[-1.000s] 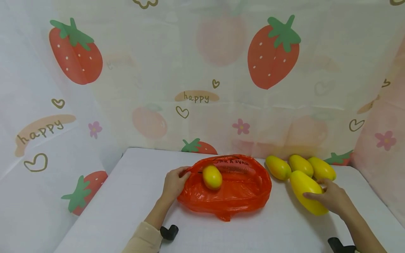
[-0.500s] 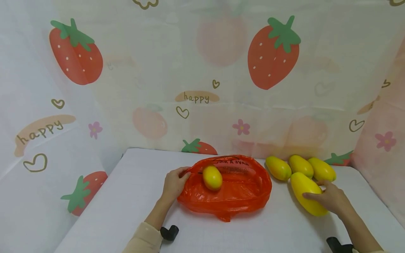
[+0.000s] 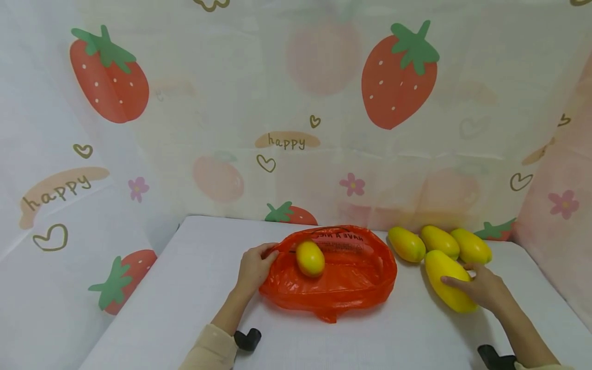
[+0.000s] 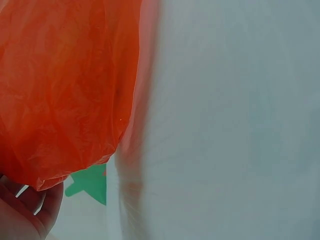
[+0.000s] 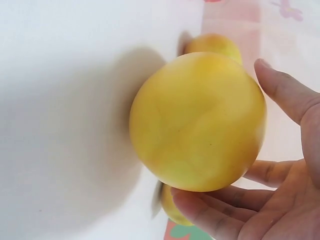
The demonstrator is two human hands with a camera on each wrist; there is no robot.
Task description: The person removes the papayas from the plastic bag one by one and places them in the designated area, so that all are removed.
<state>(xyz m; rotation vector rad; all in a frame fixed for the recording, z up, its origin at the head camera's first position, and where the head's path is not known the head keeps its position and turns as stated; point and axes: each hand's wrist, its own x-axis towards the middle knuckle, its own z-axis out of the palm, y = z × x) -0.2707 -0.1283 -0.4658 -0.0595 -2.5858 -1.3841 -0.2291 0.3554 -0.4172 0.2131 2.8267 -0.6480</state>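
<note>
A red plastic bag (image 3: 342,293) lies with its mouth spread wide, and a yellow mango (image 3: 311,259) shows inside at the left. My left hand (image 3: 252,270) holds the bag's left rim. In the left wrist view, curled fingers (image 4: 47,210) sit at the lower edge of the red film. To the right, my right hand (image 3: 487,290) grips a large yellow mango (image 3: 444,280), thumb over its near side. Its rounded end fills the middle of the right wrist view, fingers (image 5: 215,215) curving under it.
Behind the large mango, three smaller ones, a left mango (image 3: 407,244), a middle mango (image 3: 439,241) and a right mango (image 3: 472,246), sit near the back edge of the white table (image 3: 176,308). A strawberry-print curtain (image 3: 231,103) hangs behind and at both sides.
Almost nothing differs. The large mango and my right hand shift only slightly, while my left hand stays on the bag's rim.
</note>
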